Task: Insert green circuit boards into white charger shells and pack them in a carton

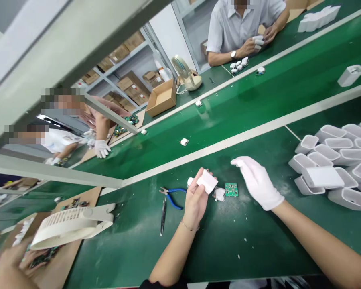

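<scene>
My bare left hand (195, 198) is closed round a small white plastic casing (207, 182), held just above the green bench. Beside it, my right hand (258, 184), in a white glove, is raised with fingers stretched out and nothing in it. Between the hands lie a green circuit board (232, 190) and a white-topped part (219, 194). Left of my left hand are blue-handled cutting pliers (172, 196) and metal tweezers (163, 216). Another white part (190, 182) is partly hidden behind my left hand.
Several open white housings (327, 150) stand at right, one lying across their tops (324, 176). A green conveyor belt (228, 114) carries small white parts and a white housing (351, 75). A cream fan (75, 224) stands left. Co-workers sit across the belt and at left.
</scene>
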Tool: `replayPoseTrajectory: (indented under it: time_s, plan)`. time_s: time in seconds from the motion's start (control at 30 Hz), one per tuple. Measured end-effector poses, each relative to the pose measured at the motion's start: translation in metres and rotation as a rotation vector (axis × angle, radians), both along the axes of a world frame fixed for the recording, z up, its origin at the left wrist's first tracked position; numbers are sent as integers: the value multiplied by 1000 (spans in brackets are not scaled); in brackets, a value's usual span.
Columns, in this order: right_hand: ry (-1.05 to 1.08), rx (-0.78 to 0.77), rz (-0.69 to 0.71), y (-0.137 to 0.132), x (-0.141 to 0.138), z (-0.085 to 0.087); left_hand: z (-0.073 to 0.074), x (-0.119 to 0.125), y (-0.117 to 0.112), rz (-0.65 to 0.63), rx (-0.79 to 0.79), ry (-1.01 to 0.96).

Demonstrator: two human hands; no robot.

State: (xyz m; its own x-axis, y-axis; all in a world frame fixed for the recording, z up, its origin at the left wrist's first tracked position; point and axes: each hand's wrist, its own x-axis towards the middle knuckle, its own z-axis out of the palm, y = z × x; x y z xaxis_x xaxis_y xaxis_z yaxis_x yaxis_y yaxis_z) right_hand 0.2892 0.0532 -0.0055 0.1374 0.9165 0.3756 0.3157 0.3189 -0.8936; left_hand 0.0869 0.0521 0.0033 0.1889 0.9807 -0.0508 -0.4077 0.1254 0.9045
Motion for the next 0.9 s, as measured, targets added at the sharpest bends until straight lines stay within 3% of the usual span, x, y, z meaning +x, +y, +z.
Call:
replayPoseTrajectory:
  time_s: [0.07, 0.17, 0.33, 0.4, 0.47, 0.57, 0.63, 0.73, 0.9]
  plan:
    - [-135, -56, -24, 8, -2, -12, 14, 8, 8, 51, -285, -148]
    - [-228, -118, -17, 14, -2, -20, 31, 20, 19, 97, -553, -304]
    - [-330, -134, 22, 15, -2, -16, 33, 30, 25, 132, -651, -348]
    - [-374, -139, 33, 16, -4, -15, 27, 32, 35, 94, -567, -260]
    - [-409, -142, 34, 18, -6, -14, 20, 38, 59, 75, -336, -61]
    - [-447, -137, 35, 20, -6, -15, 10, 55, 117, 86, 200, 569]
    - [-467, -133, 35, 21, -5, -16, 6, 70, 157, 73, 417, 943]
    - [-487, -126, 30, 21, -2, -15, 3, 86, 196, -2, 489, 1125]
    - [-488, -131, 28, 24, 0, -11, 6, 72, 212, -83, 495, 1349]
